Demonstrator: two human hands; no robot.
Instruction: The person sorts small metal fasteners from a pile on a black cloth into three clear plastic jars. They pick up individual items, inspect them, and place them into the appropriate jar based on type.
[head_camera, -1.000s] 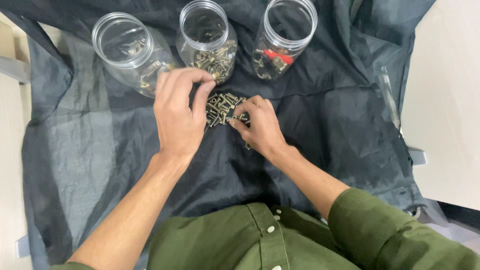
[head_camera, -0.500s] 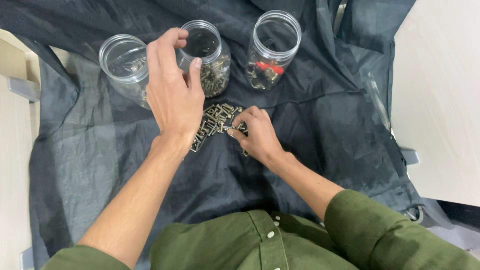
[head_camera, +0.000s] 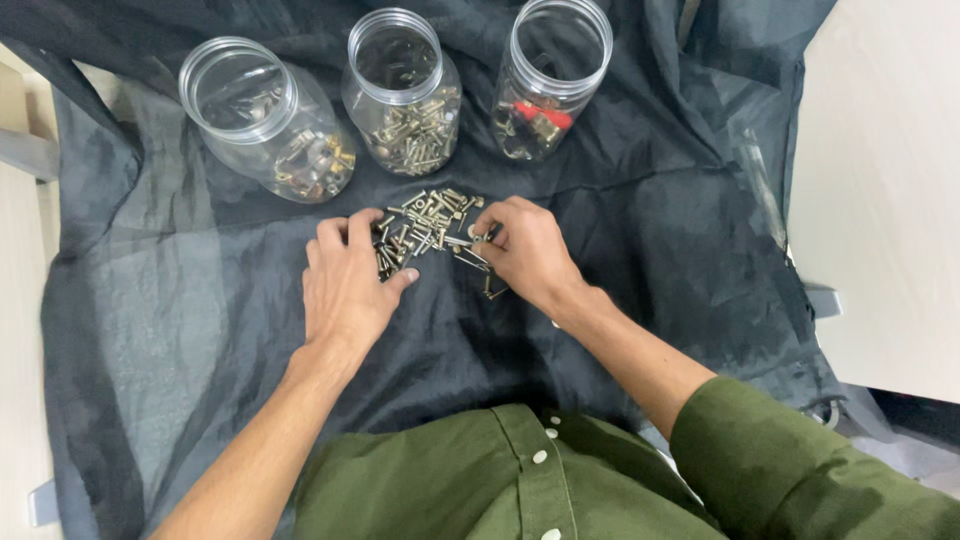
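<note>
Screw pile btwn both hands' fingers, touching.

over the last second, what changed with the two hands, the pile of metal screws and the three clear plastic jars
The left hand, raised over the middle clear plastic jar half a second ago, has come back down onto the pile of small metal screws on the dark cloth. Whether it dropped anything in cannot be seen. The right hand stayed at the pile's right edge, pinching at screws. The three jars kept their places.
</note>
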